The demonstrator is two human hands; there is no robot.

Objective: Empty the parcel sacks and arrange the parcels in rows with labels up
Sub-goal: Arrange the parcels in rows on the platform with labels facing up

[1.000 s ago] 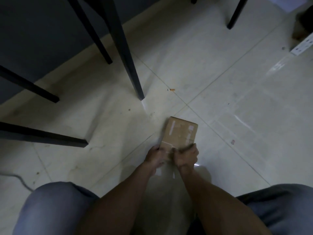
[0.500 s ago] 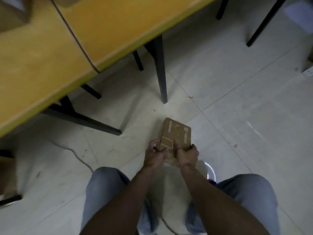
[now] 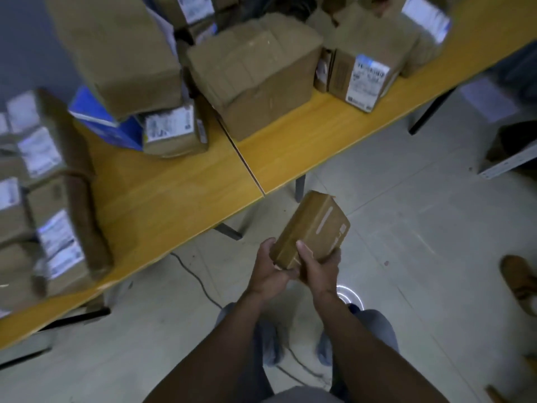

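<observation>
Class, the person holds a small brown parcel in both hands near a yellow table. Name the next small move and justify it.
Probably move the small parcel forward and set it on the bare stretch of the yellow table. The left hand and right hand grip its near end over the floor, short of the table edge; other parcels already sit there.

No text is legible: the white labels on the stacked parcels are blurred.

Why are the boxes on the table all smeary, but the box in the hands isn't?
Head view: motion blur streaks the stacked boxes on the table, labels unreadable; the held parcel is sharper; dim room, one glare ring on the floor.
</observation>
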